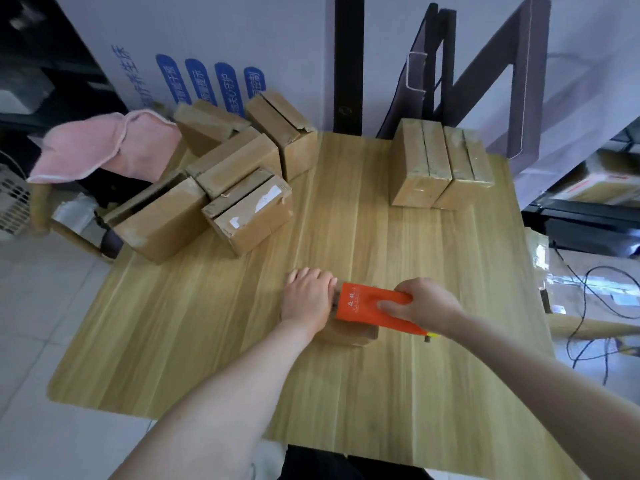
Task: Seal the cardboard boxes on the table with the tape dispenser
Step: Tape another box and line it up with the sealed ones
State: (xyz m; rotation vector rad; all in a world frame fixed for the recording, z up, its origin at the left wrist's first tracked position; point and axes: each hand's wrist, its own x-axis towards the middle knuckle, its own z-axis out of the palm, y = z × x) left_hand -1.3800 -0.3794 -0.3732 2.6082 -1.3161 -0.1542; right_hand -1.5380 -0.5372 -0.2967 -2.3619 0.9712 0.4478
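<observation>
A small brown box (349,334) sits near the front middle of the desk (207,341). Most of it is hidden. The left hand (306,296) lies flat on the left part of its top, with the fingers straight and close together, pressing down. The orange dispenser (363,304) covers the rest of the top, so only the box's near side and one corner show. The flaps cannot be seen.

The right hand (427,306) grips the dispenser from the right. Its thumb presses on the orange side and its fingers are wrapped round the far edge, clamped on it. The fingertips are out of sight behind it. The tape roll is hidden too. A little yellow bit (431,336) sticks out under the wrist, too small to tell what it is. The mark on the orange side is too blurry to read.

At the back left of the desk is a pile (242,188) of brown boxes, leaning on one another at odd angles. Some flaps gape a little. The front one has torn white label scraps. At the back right, two boxes (440,168) stand upright, touching side by side, well apart from the pile.

A pink cloth (104,147) hangs over a chair (74,237) left of the desk, and it hides most of the chair. Behind the pile stands a white board (207,81) with blue writing, cut off at the top. Black cables (588,306) lie on the floor to the right, blurry.
</observation>
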